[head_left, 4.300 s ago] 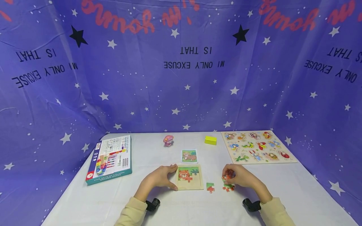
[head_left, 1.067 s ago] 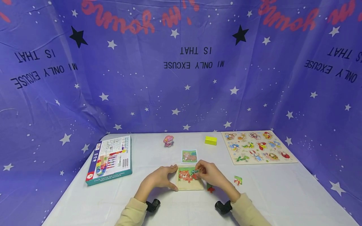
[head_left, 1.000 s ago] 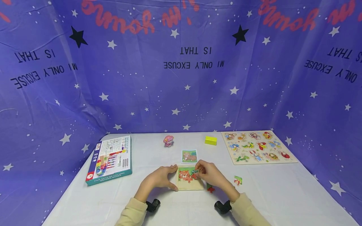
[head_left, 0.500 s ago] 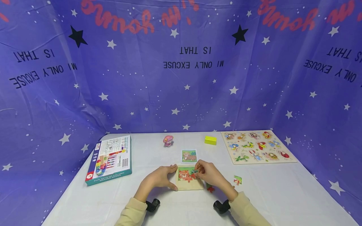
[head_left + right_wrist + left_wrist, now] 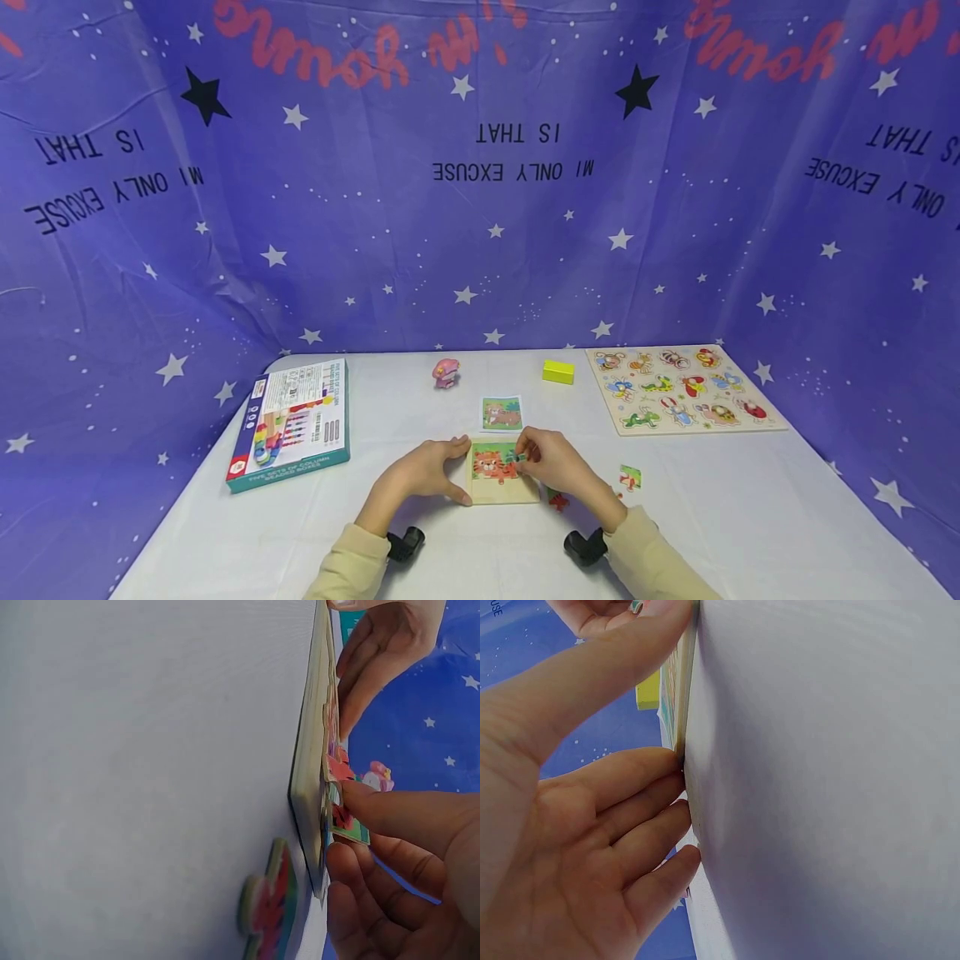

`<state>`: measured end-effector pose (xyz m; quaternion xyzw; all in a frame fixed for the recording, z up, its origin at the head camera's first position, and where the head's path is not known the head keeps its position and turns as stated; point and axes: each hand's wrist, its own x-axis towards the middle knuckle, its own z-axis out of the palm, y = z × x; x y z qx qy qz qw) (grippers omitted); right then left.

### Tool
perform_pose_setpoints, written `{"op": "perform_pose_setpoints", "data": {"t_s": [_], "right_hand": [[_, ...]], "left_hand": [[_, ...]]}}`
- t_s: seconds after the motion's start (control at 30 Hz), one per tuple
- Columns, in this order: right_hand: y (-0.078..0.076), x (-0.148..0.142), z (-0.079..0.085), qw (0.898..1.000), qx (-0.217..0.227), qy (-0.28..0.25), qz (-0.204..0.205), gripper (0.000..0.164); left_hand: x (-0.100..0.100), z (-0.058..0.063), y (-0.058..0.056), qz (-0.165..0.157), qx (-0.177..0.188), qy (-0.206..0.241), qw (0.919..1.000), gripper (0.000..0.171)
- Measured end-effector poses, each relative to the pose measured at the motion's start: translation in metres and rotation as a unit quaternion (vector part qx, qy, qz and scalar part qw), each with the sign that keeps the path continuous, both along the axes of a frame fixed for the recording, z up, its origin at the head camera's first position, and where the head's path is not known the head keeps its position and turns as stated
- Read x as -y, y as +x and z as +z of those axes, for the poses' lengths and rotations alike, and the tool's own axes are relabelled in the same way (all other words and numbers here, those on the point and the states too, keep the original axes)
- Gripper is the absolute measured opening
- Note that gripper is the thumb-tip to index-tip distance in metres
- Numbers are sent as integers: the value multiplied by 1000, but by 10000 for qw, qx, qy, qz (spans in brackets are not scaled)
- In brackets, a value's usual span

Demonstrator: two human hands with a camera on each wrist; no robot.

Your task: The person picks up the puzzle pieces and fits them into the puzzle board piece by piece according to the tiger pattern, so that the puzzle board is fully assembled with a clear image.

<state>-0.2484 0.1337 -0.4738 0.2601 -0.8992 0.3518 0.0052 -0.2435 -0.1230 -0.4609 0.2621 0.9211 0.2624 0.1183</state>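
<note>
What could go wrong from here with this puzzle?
The pinched piece in the right hand looks tilted over the tray, so it might catch instead of dropping in flat. The loose piece just beside the tray lies close to that hand, which could nudge it away.

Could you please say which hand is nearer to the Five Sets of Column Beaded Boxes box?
The left hand: it lies to the right of the box, touching the left side of the wooden puzzle tray. The right hand, farther right, pinches a puzzle piece over the tray.
</note>
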Motion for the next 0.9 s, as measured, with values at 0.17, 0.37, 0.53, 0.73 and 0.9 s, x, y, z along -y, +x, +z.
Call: {"op": "perform_pose_setpoints", "data": {"t_s": [0.17, 0.37, 0.53, 0.73, 0.9], "right_hand": [[1, 1, 2, 10000, 19, 57, -56, 17], [1, 1, 3, 9999, 47, 95, -126, 15], [0, 0, 3, 10000, -7, 85, -24, 13], [-4, -5, 3, 9996, 49, 193, 195, 15], [-6, -9, 6, 9984, 82, 335, 455, 23]], "left_hand": [[0, 0, 0, -12, -24, 7, 10000, 91], [0, 0, 0, 9, -28, 8, 10000, 91], [0, 0, 1, 21, -37, 3, 10000, 91], [-1, 1, 2, 12, -2, 40, 10000, 90], [0, 0, 1, 23, -43, 6, 10000, 91]]}}
